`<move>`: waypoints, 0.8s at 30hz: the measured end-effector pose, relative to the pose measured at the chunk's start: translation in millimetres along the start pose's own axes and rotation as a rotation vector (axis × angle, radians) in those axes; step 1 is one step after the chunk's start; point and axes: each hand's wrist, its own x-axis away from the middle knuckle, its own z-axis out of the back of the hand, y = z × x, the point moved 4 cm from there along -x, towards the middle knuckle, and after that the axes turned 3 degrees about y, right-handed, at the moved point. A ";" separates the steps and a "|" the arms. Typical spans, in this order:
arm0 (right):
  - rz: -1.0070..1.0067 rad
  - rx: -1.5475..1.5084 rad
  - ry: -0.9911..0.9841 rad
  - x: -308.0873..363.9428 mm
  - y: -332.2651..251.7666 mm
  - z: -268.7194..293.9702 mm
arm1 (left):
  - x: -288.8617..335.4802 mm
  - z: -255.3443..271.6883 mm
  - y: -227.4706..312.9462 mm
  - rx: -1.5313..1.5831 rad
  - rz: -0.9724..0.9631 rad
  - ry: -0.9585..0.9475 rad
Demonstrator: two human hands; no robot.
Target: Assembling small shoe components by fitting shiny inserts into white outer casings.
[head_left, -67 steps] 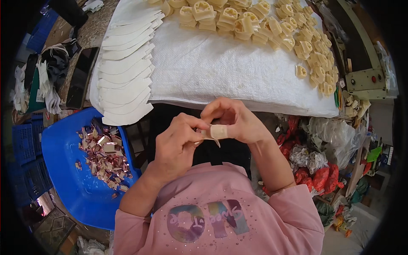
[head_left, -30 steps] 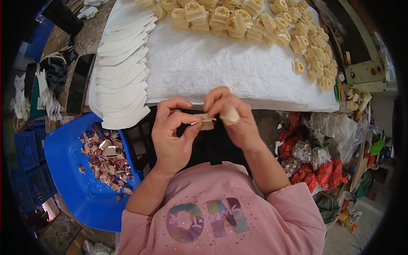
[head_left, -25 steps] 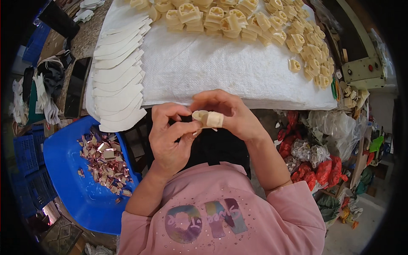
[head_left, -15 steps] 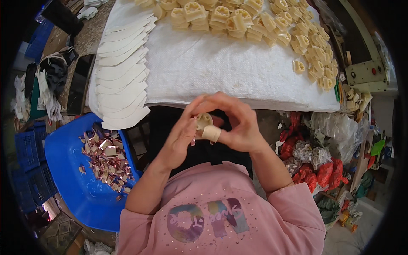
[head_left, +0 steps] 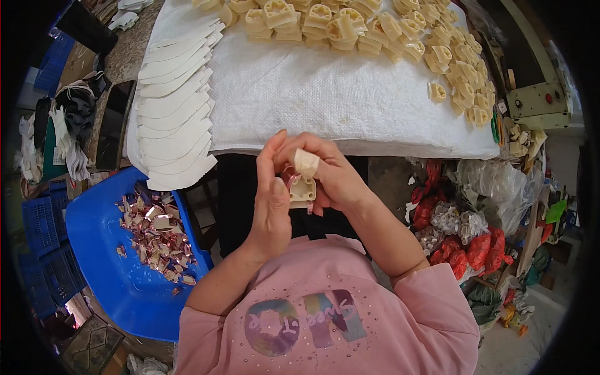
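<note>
In front of my chest, just off the table's near edge, both hands close round a cream hollow plastic piece (head_left: 302,190) with round holes in it. Shiny pink foil-like material (head_left: 289,175) shows along its side. My left hand (head_left: 274,203) cups it, fingers raised and thumb against it. From the other side my right hand (head_left: 337,178) grips it, with fingers curled over the top. A pale beige wrap (head_left: 306,164) seems to cover the right thumb. On the white-covered table (head_left: 300,100) lies a row of overlapping curved white sheets (head_left: 175,119) at the left.
Many similar cream pieces (head_left: 344,28) are heaped along the table's far and right sides. At my left stands a blue tub (head_left: 131,287) holding pink shiny pieces (head_left: 159,228). Red and clear plastic bags (head_left: 481,253) crowd the right. A dark phone-like slab (head_left: 115,125) lies beyond the sheets.
The plastic piece has been turned between my hands, so its holed face now lies below the beige wrap. My right hand has shifted left, closer to my left hand.
</note>
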 end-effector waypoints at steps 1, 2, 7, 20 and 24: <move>-0.011 -0.018 -0.030 -0.9 4.1 0.0 | 0.7 1.6 -0.8 -0.078 -0.024 -0.003; -0.011 -0.019 -0.029 -1.3 8.1 1.8 | 0.8 0.4 1.1 -0.078 -0.025 -0.004; 0.237 0.083 -0.044 2.2 17.1 -4.1 | 3.9 -5.9 10.6 -0.207 -0.087 0.045; 0.561 0.168 0.051 10.2 23.4 -11.9 | -9.3 -1.0 10.5 -0.125 -0.165 0.208; 0.708 0.393 0.118 9.8 19.5 -12.4 | -3.4 0.2 2.2 -0.143 -0.190 0.182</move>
